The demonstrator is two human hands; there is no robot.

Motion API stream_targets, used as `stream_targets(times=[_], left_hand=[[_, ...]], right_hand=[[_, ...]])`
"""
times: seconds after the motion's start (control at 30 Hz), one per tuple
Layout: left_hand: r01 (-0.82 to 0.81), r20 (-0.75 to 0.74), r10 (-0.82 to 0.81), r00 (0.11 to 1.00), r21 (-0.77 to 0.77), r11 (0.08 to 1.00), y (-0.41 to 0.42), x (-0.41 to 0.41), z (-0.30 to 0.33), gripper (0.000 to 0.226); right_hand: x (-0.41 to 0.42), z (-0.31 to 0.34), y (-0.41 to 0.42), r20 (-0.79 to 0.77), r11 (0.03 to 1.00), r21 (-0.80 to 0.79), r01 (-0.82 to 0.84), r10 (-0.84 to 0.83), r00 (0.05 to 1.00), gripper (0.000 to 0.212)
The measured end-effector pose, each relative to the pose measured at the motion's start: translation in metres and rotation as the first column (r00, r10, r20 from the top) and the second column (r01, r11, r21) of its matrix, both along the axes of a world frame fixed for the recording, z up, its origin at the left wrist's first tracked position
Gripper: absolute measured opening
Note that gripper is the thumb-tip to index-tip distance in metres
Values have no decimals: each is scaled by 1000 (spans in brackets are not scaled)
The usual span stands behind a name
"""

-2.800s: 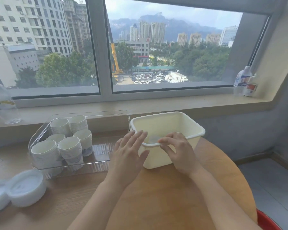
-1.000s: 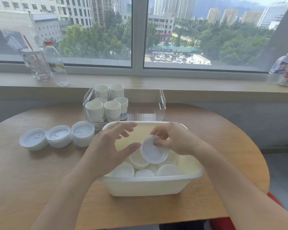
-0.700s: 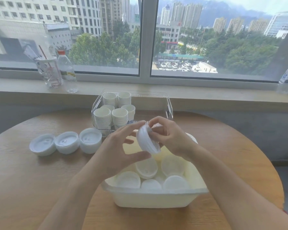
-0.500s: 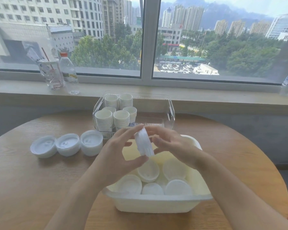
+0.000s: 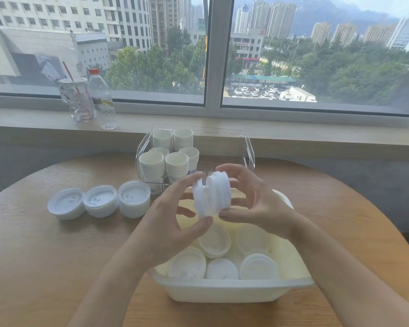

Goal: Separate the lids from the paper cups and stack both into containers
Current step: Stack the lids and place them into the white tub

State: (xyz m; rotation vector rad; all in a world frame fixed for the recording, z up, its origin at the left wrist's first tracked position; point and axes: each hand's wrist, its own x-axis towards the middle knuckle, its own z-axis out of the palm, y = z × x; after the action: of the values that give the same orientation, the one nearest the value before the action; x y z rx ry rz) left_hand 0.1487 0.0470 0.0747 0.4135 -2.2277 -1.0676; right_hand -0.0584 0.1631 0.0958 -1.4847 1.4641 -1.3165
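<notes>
A: What sits under the hands?

B: A round wooden table (image 5: 57, 267). On it, directly below both hands, is a cream rectangular plastic tub (image 5: 224, 291) with loose white plastic lids (image 5: 257, 267) lying in its bottom.

A: And beyond the hands?

B: Just behind the fingertips stands a clear plastic bin (image 5: 249, 149). Six stacks of white paper cups (image 5: 151, 166) stand upright in the end of it that lies beyond the left hand.

A: Anything off to the side?

B: Out past the left hand, three short stacks of white lids (image 5: 99, 200) rest in a row on the table, touching one another.

A: Now the hands themselves.

B: The left hand (image 5: 172, 223) pinches a single white lid (image 5: 200, 199) by its rim, thumb below and forefinger above. The right hand (image 5: 253, 201) is curled round a small stack of white lids held on edge (image 5: 220, 192), thumb under, fingers over the top. The single lid is right against that stack; I cannot tell whether they touch. Both are held above the tub.

A: Farther back?

B: On the windowsill, far beyond the left hand, a clear plastic bottle with a red cap (image 5: 102, 97) stands beside a clear cup with a straw (image 5: 77, 100).
</notes>
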Motion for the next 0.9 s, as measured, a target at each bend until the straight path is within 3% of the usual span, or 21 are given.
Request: stream_targets(times=[0.33, 0.6, 0.9], left_hand=[[16, 7, -16, 1000, -17, 1000, 7, 3, 3, 82], [4, -11, -4, 1000, 7, 1000, 7, 4, 4, 74], [-19, -10, 19, 1000, -28, 999, 7, 2, 1, 88]], right_hand=[[8, -1, 1, -26, 999, 29, -34, 35, 999, 78], [8, -1, 3, 13, 999, 4, -52, 51, 999, 79], [3, -8, -2, -105, 998, 48, 30, -25, 994, 78]])
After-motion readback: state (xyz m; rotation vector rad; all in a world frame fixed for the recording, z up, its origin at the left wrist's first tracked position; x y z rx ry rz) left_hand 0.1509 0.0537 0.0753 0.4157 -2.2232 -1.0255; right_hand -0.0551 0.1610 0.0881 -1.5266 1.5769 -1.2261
